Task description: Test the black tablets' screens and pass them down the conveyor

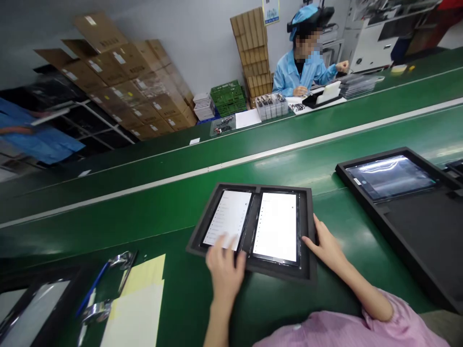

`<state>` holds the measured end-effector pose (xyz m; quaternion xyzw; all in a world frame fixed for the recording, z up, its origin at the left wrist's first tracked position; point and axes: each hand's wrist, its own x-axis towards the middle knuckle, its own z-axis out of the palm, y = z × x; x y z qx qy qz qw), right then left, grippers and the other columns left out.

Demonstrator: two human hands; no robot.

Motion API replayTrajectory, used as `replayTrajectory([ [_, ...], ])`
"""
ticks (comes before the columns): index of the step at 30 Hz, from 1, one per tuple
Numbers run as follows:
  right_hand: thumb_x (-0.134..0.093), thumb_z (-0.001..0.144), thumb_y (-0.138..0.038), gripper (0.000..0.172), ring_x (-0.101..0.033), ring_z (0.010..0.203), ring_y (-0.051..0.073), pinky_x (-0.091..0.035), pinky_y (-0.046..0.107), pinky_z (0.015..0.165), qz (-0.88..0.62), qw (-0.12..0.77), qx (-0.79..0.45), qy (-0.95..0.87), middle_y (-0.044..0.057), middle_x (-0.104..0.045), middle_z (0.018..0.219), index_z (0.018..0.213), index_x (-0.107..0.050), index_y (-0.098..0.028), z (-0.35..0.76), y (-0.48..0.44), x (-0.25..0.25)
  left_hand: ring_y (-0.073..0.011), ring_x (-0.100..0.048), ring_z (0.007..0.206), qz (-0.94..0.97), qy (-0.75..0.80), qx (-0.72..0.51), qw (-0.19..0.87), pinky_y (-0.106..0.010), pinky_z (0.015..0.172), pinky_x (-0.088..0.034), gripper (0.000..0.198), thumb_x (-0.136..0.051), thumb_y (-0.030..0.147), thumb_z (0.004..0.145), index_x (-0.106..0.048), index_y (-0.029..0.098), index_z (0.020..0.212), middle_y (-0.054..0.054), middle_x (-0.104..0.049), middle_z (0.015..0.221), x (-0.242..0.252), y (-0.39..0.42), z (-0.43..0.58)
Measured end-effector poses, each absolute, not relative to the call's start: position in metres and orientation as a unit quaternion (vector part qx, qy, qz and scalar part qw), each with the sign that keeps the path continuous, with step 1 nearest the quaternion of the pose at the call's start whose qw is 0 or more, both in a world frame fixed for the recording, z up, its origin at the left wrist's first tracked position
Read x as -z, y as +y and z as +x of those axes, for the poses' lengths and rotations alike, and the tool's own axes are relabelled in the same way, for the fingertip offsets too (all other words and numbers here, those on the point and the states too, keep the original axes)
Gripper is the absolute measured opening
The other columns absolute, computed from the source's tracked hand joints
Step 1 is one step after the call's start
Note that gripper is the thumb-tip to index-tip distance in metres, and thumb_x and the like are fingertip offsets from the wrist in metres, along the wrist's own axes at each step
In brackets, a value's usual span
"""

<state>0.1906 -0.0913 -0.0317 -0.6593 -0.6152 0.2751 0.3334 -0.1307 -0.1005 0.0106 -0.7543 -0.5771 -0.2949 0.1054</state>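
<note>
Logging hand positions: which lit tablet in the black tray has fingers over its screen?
The left tablet: the left hand overlaps its lower end; the right tablet has its screen uncovered.

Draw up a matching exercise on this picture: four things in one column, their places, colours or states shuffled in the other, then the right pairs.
Column one
1. Left hand
2. Right hand
3. Plastic crates
4. Dark tablet in the larger foam tray

Column two
A. Gripping the right wall of the smaller foam tray
B. Shiny, reflecting light
C. At the lower end of the left lit tablet, fingers spread
D. Green, stacked beside cardboard

Right pairs: 1-C, 2-A, 3-D, 4-B
</note>
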Motion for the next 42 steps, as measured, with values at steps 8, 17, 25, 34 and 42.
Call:
replayTrajectory([
  [8, -0.047, 0.085, -0.028, 0.078, -0.055, 0.123, 0.031, -0.051, 0.046, 0.098, -0.642, 0.333, -0.210, -0.657, 0.015, -0.053, 0.134, 0.157, -0.018, -0.019, 0.205, -0.087, 0.038, -0.0399, -0.055, 0.110, -0.587, -0.792, 0.166, 0.022, -0.058, 0.089, -0.048, 0.067, -0.031, 0.047, 0.097, -0.035, 0.001, 0.145, -0.027, -0.056, 0.120, -0.014, -0.062, -0.208],
  [17, -0.052, 0.094, -0.036, 0.048, -0.057, 0.100, 0.034, -0.051, 0.050, 0.084, -0.669, 0.250, -0.085, -0.695, 0.015, -0.057, 0.110, 0.141, -0.053, -0.024, 0.245, -0.096, -0.001, -0.0367, -0.049, 0.108, -0.650, -0.754, 0.064, 0.067, -0.057, 0.087, -0.045, 0.062, -0.029, 0.053, 0.096, -0.051, 0.017, 0.141, -0.021, -0.045, 0.125, 0.013, -0.158, -0.177],
  [25, -0.061, 0.091, -0.061, 0.037, -0.034, 0.133, 0.040, -0.018, 0.064, 0.109, -0.440, 0.147, -0.024, -0.886, 0.008, -0.041, 0.151, 0.124, -0.067, -0.045, 0.173, -0.100, -0.028, -0.0389, -0.036, 0.127, -0.702, -0.705, 0.072, 0.071, -0.070, 0.104, -0.022, 0.064, -0.019, 0.061, 0.097, -0.061, 0.030, 0.135, -0.019, -0.034, 0.143, 0.005, -0.145, -0.165],
  [34, -0.037, 0.104, -0.047, 0.043, -0.043, 0.122, 0.033, -0.039, 0.052, 0.102, -0.431, 0.267, -0.118, -0.854, 0.014, -0.049, 0.134, 0.119, -0.071, -0.026, 0.230, -0.078, -0.031, -0.0353, -0.043, 0.129, -0.728, -0.657, 0.195, 0.026, -0.059, 0.113, -0.019, 0.088, -0.007, 0.071, 0.094, -0.024, 0.012, 0.156, -0.023, -0.047, 0.140, 0.001, -0.147, -0.166],
  [42, -0.054, 0.097, -0.053, 0.034, -0.039, 0.124, 0.037, -0.025, 0.064, 0.108, -0.435, 0.162, -0.087, -0.881, 0.010, -0.044, 0.142, 0.124, -0.069, -0.038, 0.220, -0.081, -0.022, -0.0312, -0.056, 0.115, -0.737, -0.637, 0.226, 0.024, -0.051, 0.109, -0.026, 0.077, -0.018, 0.064, 0.098, -0.018, 0.013, 0.155, -0.018, -0.065, 0.125, 0.001, -0.154, -0.167],
])
